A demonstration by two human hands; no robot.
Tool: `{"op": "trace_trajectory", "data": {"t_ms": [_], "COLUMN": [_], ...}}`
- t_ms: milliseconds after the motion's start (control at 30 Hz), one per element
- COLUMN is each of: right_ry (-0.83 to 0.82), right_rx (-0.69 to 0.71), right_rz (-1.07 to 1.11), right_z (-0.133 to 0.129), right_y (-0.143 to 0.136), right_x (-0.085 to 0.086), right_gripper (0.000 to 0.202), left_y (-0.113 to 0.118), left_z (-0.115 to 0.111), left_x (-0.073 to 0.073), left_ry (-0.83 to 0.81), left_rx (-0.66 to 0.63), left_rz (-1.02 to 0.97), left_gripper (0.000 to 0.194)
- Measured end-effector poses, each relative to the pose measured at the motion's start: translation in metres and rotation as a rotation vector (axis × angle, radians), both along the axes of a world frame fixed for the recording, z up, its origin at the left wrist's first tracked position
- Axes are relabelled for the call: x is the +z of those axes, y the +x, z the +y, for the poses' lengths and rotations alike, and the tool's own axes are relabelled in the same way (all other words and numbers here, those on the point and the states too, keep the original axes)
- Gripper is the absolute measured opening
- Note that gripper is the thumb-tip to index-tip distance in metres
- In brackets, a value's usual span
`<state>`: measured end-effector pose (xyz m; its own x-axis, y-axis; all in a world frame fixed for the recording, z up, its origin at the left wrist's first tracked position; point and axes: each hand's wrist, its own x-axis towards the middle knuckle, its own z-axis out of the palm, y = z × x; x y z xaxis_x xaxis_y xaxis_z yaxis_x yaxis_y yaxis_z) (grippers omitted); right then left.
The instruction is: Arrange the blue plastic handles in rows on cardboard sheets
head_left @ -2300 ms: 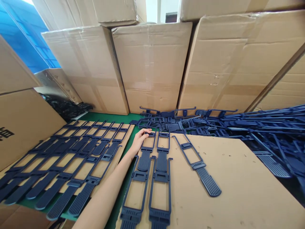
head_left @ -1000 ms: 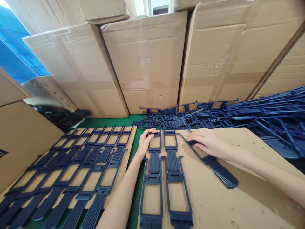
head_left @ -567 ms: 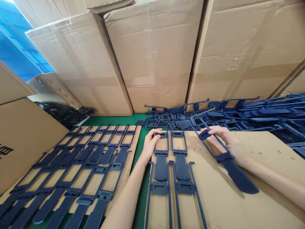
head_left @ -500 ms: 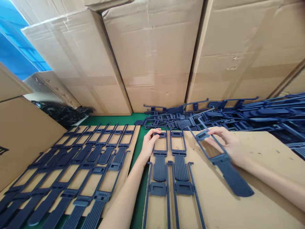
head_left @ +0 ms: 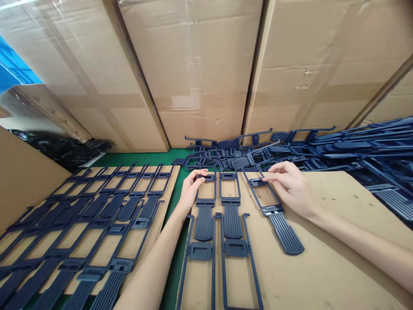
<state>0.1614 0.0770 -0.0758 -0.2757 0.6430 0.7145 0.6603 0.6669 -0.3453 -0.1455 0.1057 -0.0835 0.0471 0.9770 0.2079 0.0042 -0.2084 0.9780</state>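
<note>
My left hand [head_left: 192, 187] is closed, thumb and fingertips on the top crosspiece of a dark blue plastic frame with a ribbed paddle [head_left: 204, 221]. That frame lies at the left edge of a cardboard sheet [head_left: 316, 267]. A second such frame [head_left: 232, 219] lies beside it on the right. My right hand [head_left: 290, 189] pinches the upper crosspiece of a third frame [head_left: 274, 211], which sits slanted on the sheet, its paddle toward the lower right. Below the first two, two more frames [head_left: 201, 251] [head_left: 237, 248] lie in a nearer row.
Another cardboard sheet [head_left: 167, 189] at left bears rows of similar frames [head_left: 119, 232]. A tangled pile of frames [head_left: 348, 146] runs along the back and right. Large cardboard boxes [head_left: 200, 77] stand behind. Green tabletop [head_left: 169, 237] shows between the sheets; a black plastic bag [head_left: 64, 148] lies back left.
My right hand has lowered the third frame onto the cardboard, and it slants less than before. My left hand stays at the first frame. The view has shifted slightly right.
</note>
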Motion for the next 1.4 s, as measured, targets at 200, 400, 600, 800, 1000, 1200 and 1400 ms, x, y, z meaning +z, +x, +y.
{"op": "trace_trajectory", "data": {"t_ms": [200,400,600,800,1000,1200,1400], "right_ry": [-0.089,-0.105,-0.137,-0.125,-0.119,-0.059,-0.179], "right_rx": [0.139,0.136,0.158,0.171,0.177,-0.015,-0.384], "right_rz": [-0.067,-0.078,-0.1,-0.142,-0.172,-0.178,-0.448], "right_z": [0.001,0.001,0.001,0.001,-0.001,0.017,0.051], "right_y": [-0.002,-0.005,-0.007,-0.008,-0.01,0.012,0.078], "right_x": [-0.002,0.0,0.005,0.005,0.004,0.017,0.014], "right_gripper": [0.02,0.019,0.024,0.028,0.033,0.026,0.026], "left_y": [-0.002,-0.001,-0.002,-0.004,-0.003,-0.003,-0.003], "left_z": [0.0,0.001,0.002,0.003,0.005,0.005,0.008], "left_x": [0.002,0.002,-0.001,-0.002,-0.001,0.001,0.0], "left_ry": [0.011,0.011,0.026,0.016,0.013,0.005,0.014], "left_rx": [-0.006,0.006,0.008,-0.004,-0.007,0.0,0.011], "left_rz": [0.024,0.009,0.025,0.009,0.003,-0.005,0.026], "left_gripper": [0.014,0.015,0.015,0.015,0.017,0.02,0.022]}}
